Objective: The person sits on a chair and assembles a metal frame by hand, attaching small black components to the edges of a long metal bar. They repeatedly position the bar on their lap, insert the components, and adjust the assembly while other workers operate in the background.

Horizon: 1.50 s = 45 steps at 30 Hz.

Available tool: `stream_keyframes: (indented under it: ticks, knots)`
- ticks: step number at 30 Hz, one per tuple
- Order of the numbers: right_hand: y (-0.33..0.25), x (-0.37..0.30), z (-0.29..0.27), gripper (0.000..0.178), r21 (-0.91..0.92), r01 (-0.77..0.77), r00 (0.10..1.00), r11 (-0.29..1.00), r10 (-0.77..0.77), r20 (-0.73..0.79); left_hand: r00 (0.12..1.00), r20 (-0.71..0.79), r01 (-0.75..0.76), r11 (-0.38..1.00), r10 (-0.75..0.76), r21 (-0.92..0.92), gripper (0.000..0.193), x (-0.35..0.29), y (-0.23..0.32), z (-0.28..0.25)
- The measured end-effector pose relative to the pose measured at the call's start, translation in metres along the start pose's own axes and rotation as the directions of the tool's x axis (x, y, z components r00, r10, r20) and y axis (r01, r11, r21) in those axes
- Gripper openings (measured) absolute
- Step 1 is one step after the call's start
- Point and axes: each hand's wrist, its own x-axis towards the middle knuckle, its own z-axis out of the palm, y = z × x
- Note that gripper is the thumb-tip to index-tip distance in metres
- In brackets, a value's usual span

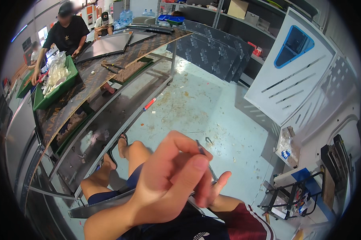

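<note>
My left hand (174,176) is raised in front of my lap, its thumb and forefinger pinched on a small thin dark piece (200,147). What kind of piece it is cannot be made out. Behind it, my right hand (217,189) is mostly hidden. One of its digits sticks out to the right, and the other fingers are covered or blurred. A dark metal bar (94,209) lies across my lap, passing beneath my left forearm. Its far part runs behind my hands, so whether my right hand touches it is unclear.
At left stands a long workbench (93,86) with a green bin (64,86) of plastic bags, pliers (109,67) and framed panels (108,46). A person (66,34) reaches to the bin. A red tube (149,104) lies on the floor. At right are a white panel (288,68) and black step stool (294,196).
</note>
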Motion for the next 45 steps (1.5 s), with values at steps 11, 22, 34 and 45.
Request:
stream_keyframes:
  ticks: [11,22,34,45]
  knots:
    - [0.043,0.006,0.002,0.08,0.214,0.393,0.899,0.894,-0.325,-0.294,0.978,-0.154,-0.109,0.971,0.143,0.213,0.01,0.008,0.012,0.029]
    - [0.024,0.002,-0.003,0.096,0.019,0.235,0.972,0.972,-0.235,-0.011,0.97,0.006,0.234,0.93,-0.243,-0.284,0.022,0.049,-0.014,0.074]
    - [0.023,0.004,-0.024,0.115,-0.08,0.226,0.955,0.971,-0.204,0.216,0.996,0.052,-0.086,0.533,0.079,0.841,0.019,0.006,-0.025,-0.006]
    - [0.01,0.007,-0.003,0.105,0.046,0.283,0.905,0.958,-0.283,0.317,0.916,0.165,-0.225,0.129,0.366,0.966,0.029,-0.052,-0.068,0.002]
